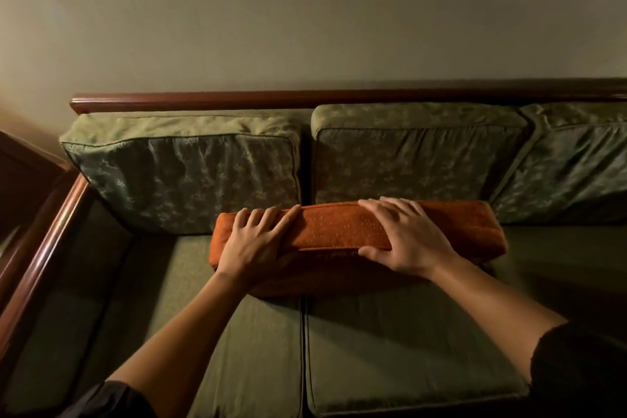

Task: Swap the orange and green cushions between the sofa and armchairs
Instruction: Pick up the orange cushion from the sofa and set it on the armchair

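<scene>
Green upholstery covers the wood-framed sofa [390, 349], with three patterned green back cushions [183, 173] leaning along its rail. The orange cushion [332, 229] stands on its long edge on the seat, against the middle back cushion and across the seat seam. The left hand [254, 241] grips its left end, fingers spread over the top; the right hand [407, 234] clasps nearer the right end, fingers spread, thumb on the near face

The orange cushion [332, 231] is matt, nubby cloth with a fine dotted weave. The green back cushions [183, 176] are wrinkled fabric with a slight sheen and a woven leaf pattern. The seat cushions [390, 349] are plain matt cloth. The sofa frame [237, 99] is glossy, polished dark wood. The wall [305, 10] is matt.
</scene>
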`<action>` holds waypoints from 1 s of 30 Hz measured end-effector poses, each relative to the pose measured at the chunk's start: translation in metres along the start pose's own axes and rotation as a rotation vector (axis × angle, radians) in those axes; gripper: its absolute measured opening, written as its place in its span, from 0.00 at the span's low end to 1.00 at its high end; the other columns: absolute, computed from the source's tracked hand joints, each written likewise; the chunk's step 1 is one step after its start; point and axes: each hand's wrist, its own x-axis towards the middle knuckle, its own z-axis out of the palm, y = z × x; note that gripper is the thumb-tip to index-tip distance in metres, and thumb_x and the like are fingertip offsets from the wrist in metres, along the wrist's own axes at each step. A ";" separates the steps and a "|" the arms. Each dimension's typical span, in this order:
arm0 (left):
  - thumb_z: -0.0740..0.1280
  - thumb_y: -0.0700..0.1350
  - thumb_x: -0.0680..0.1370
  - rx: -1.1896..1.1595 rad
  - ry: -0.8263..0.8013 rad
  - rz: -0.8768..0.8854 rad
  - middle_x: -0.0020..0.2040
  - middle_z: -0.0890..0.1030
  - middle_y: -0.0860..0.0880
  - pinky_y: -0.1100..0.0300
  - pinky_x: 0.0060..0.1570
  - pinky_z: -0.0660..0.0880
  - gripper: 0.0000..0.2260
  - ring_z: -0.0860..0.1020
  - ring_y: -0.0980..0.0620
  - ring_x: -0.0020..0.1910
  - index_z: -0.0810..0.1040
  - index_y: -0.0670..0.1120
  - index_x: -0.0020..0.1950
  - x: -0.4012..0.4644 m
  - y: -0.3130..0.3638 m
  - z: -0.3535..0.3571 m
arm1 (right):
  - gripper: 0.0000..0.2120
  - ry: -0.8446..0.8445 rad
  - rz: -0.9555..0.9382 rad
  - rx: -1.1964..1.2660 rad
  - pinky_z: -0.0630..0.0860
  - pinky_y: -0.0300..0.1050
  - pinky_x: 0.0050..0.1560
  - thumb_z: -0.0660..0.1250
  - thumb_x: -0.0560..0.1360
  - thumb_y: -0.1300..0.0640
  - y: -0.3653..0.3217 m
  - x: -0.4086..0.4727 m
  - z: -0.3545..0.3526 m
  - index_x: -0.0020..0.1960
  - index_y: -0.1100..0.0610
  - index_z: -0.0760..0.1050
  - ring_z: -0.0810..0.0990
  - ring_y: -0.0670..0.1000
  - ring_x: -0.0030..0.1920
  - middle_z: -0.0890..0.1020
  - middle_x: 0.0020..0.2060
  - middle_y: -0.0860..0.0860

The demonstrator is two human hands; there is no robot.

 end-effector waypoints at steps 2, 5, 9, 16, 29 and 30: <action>0.51 0.70 0.74 -0.017 0.007 0.017 0.60 0.76 0.44 0.42 0.56 0.70 0.36 0.76 0.41 0.54 0.55 0.53 0.78 0.013 -0.008 0.000 | 0.50 -0.098 0.013 -0.062 0.53 0.60 0.75 0.55 0.67 0.21 0.010 0.006 -0.001 0.79 0.45 0.44 0.57 0.55 0.77 0.61 0.77 0.51; 0.51 0.76 0.71 -0.023 -0.041 0.063 0.63 0.75 0.44 0.40 0.59 0.68 0.42 0.74 0.41 0.58 0.47 0.58 0.79 0.032 -0.016 0.002 | 0.60 -0.181 0.057 -0.119 0.53 0.62 0.75 0.60 0.59 0.19 0.025 0.024 0.000 0.78 0.42 0.33 0.57 0.57 0.77 0.59 0.78 0.54; 0.53 0.80 0.64 -0.011 -0.091 0.086 0.66 0.71 0.43 0.38 0.60 0.67 0.49 0.72 0.39 0.61 0.40 0.60 0.77 0.051 -0.023 0.001 | 0.63 -0.174 0.061 -0.168 0.63 0.58 0.69 0.64 0.58 0.21 0.035 0.049 0.005 0.77 0.43 0.31 0.69 0.57 0.69 0.70 0.70 0.54; 0.56 0.77 0.67 0.000 -0.083 0.022 0.62 0.73 0.43 0.44 0.53 0.71 0.46 0.73 0.41 0.58 0.38 0.63 0.76 0.066 -0.026 0.006 | 0.58 -0.272 -0.089 -0.151 0.62 0.58 0.68 0.61 0.59 0.20 0.057 0.078 0.006 0.75 0.37 0.30 0.68 0.56 0.67 0.68 0.69 0.52; 0.51 0.75 0.72 0.053 -0.052 -0.186 0.54 0.77 0.44 0.48 0.45 0.73 0.37 0.76 0.43 0.49 0.48 0.62 0.77 0.032 0.009 -0.023 | 0.53 -0.410 -0.412 -0.218 0.65 0.54 0.64 0.72 0.68 0.47 0.061 0.124 -0.035 0.76 0.36 0.36 0.71 0.55 0.64 0.71 0.62 0.52; 0.50 0.75 0.72 0.041 -0.058 -0.206 0.54 0.76 0.44 0.48 0.45 0.74 0.37 0.76 0.43 0.49 0.48 0.62 0.77 0.022 0.012 -0.027 | 0.53 -0.418 -0.448 -0.240 0.65 0.53 0.63 0.73 0.68 0.47 0.054 0.126 -0.038 0.76 0.36 0.35 0.71 0.55 0.63 0.71 0.62 0.52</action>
